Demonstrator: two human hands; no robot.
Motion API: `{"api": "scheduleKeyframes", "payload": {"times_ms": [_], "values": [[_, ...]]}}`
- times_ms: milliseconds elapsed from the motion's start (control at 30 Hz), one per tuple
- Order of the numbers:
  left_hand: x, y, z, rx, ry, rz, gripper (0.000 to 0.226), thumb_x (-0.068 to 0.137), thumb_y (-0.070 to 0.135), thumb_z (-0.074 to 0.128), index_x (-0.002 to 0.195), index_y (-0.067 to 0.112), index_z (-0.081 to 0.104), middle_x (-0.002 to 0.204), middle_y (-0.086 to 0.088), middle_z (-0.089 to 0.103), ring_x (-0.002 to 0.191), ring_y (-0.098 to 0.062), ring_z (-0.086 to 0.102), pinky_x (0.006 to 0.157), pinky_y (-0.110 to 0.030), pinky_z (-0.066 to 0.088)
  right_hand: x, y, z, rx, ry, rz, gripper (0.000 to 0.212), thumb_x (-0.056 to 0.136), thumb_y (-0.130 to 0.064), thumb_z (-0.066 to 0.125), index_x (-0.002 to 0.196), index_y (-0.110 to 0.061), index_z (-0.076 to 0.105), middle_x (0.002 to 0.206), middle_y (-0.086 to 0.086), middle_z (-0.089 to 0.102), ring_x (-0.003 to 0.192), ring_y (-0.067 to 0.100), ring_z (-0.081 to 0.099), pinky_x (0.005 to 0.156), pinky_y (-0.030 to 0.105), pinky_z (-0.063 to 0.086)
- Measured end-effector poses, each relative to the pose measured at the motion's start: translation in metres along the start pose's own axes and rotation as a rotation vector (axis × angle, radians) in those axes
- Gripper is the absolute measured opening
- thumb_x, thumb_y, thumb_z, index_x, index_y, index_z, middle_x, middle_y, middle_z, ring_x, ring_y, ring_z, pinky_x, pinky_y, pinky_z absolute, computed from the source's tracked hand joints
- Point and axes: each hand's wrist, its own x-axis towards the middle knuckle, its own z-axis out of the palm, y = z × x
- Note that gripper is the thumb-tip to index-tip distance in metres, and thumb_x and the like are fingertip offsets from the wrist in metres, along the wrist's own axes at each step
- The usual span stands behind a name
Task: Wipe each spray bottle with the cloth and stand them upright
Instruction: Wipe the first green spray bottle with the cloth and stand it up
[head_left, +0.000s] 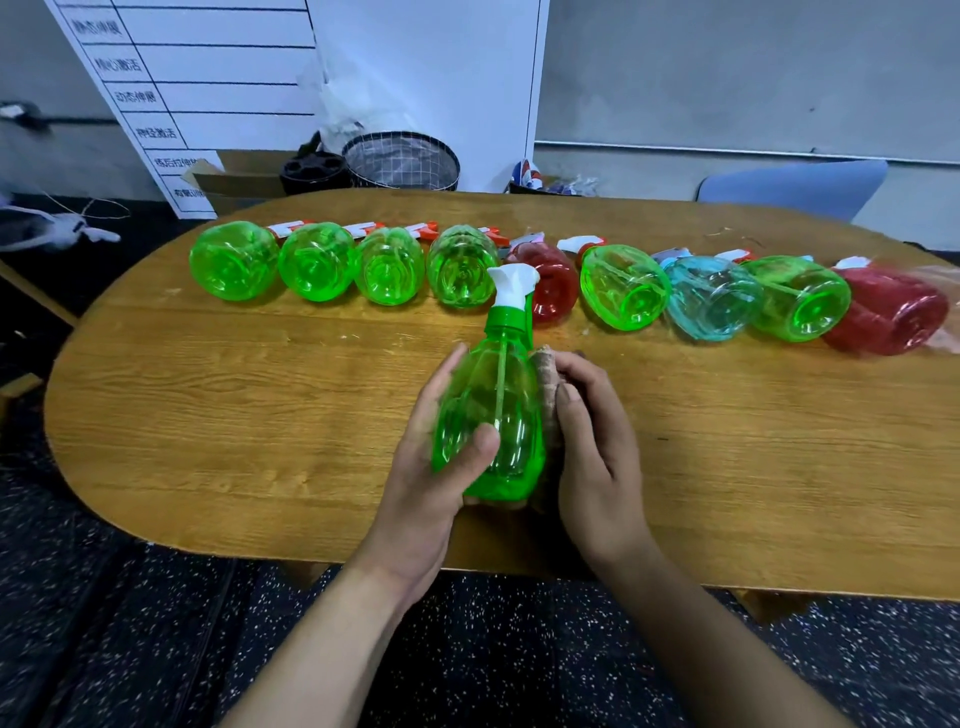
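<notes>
Now | left hand (441, 457) fingers clasp green bottle (493, 410) | right hand (592, 441) presses cloth (548, 384) (bottle's side)

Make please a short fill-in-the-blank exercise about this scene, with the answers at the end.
1. The left hand holds a spray bottle whose colour is ____.
2. The right hand presses a ____ against the side of that bottle.
3. The bottles in the row at the back of the table all lie on their ____.
4. Only one bottle in that row is ____ in colour.

Missing words: green; cloth; sides; blue
</notes>
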Motion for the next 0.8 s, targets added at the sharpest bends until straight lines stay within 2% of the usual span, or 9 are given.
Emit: {"api": "scheduleKeyframes", "payload": {"times_ms": [100, 167, 200, 267, 367, 467, 533, 667, 800], "values": [[0.001, -0.001, 0.000, -0.055, -0.001, -0.001, 0.095, 0.073, 0.061, 0.091, 0.156, 0.045, 0.048, 0.152, 0.000, 0.063, 0.138, -0.030, 0.062, 0.103, -0.053, 0.057, -0.003, 0.003, 0.005, 0.099, 0.018, 0.064, 0.027, 0.110, -0.020, 0.044, 0.128, -0.018, 0.064, 0.124, -0.006, 0.069, 0.117, 0.015, 0.064, 0.099, 0.034, 0.050], [0.001, -0.003, 0.001, -0.081, -0.003, -0.003, 0.081, 0.084, 0.053, 0.085, 0.156, 0.047, 0.048, 0.157, 0.003, 0.059, 0.142, -0.028, 0.059, 0.108, -0.058, 0.053, -0.001, 0.001, 0.004, 0.143, 0.073, 0.081, 0.024, 0.109, -0.020, 0.048, 0.127, -0.015, 0.063, 0.121, -0.002, 0.069, 0.113, 0.018, 0.065, 0.097, 0.040, 0.052], [0.001, -0.003, 0.001, -0.084, -0.002, -0.011, 0.073, 0.090, 0.047, 0.079, 0.156, 0.049, 0.048, 0.158, 0.006, 0.057, 0.142, -0.028, 0.058, 0.107, -0.061, 0.053, 0.001, -0.001, 0.001, 0.147, 0.108, 0.068, 0.022, 0.107, -0.018, 0.050, 0.126, -0.014, 0.062, 0.119, -0.002, 0.069, 0.111, 0.016, 0.065, 0.096, 0.037, 0.052], [0.000, -0.003, 0.002, -0.078, -0.006, -0.027, 0.064, 0.095, 0.042, 0.066, 0.154, 0.053, 0.047, 0.156, 0.012, 0.058, 0.139, -0.027, 0.061, 0.096, -0.057, 0.061, 0.006, -0.007, -0.006, 0.088, 0.156, -0.016, 0.020, 0.107, -0.012, 0.051, 0.123, -0.013, 0.062, 0.118, -0.004, 0.068, 0.112, 0.012, 0.064, 0.096, 0.027, 0.048], [0.000, -0.004, 0.001, -0.043, -0.011, -0.026, 0.055, 0.097, 0.046, 0.060, 0.151, 0.054, 0.051, 0.155, 0.012, 0.059, 0.137, -0.026, 0.063, 0.087, -0.048, 0.065, 0.014, -0.011, -0.016, -0.032, 0.152, -0.144, 0.022, 0.108, -0.009, 0.050, 0.124, -0.012, 0.065, 0.120, 0.002, 0.067, 0.116, 0.016, 0.063, 0.100, 0.030, 0.047], [0.000, -0.007, 0.001, -0.006, -0.020, -0.015, 0.048, 0.102, 0.044, 0.053, 0.149, 0.052, 0.055, 0.159, 0.013, 0.054, 0.143, -0.019, 0.057, 0.100, -0.048, 0.061, 0.018, -0.006, -0.017, -0.139, 0.103, -0.163, 0.028, 0.109, -0.013, 0.050, 0.130, -0.014, 0.068, 0.126, 0.000, 0.069, 0.120, 0.019, 0.064, 0.102, 0.034, 0.048], [0.000, -0.008, 0.002, -0.022, -0.036, -0.022, 0.047, 0.103, 0.044, 0.051, 0.149, 0.054, 0.054, 0.160, 0.012, 0.054, 0.144, -0.019, 0.056, 0.102, -0.048, 0.060, 0.016, -0.004, -0.015, -0.235, 0.033, -0.147, 0.034, 0.110, -0.019, 0.047, 0.138, -0.018, 0.066, 0.128, -0.004, 0.068, 0.120, 0.015, 0.062, 0.100, 0.032, 0.048], [0.000, -0.006, 0.001, -0.035, -0.038, -0.024, 0.051, 0.105, 0.044, 0.045, 0.155, 0.052, 0.045, 0.156, 0.010, 0.058, 0.139, -0.021, 0.062, 0.096, -0.053, 0.062, 0.006, -0.007, -0.013, -0.399, -0.082, -0.199, 0.039, 0.110, -0.030, 0.044, 0.143, -0.027, 0.064, 0.110, 0.000, 0.059, 0.098, 0.006, 0.058, 0.082, 0.021, 0.048], [0.001, -0.005, 0.000, -0.030, -0.001, -0.003, 0.045, 0.111, 0.039, 0.044, 0.155, 0.048, 0.048, 0.156, 0.002, 0.060, 0.143, -0.023, 0.058, 0.113, -0.046, 0.052, -0.010, -0.014, -0.015, -0.463, -0.233, -0.439, 0.034, 0.104, -0.029, 0.057, 0.134, -0.024, 0.072, 0.099, 0.000, 0.051, 0.081, 0.012, 0.054, 0.069, 0.028, 0.050]]}}
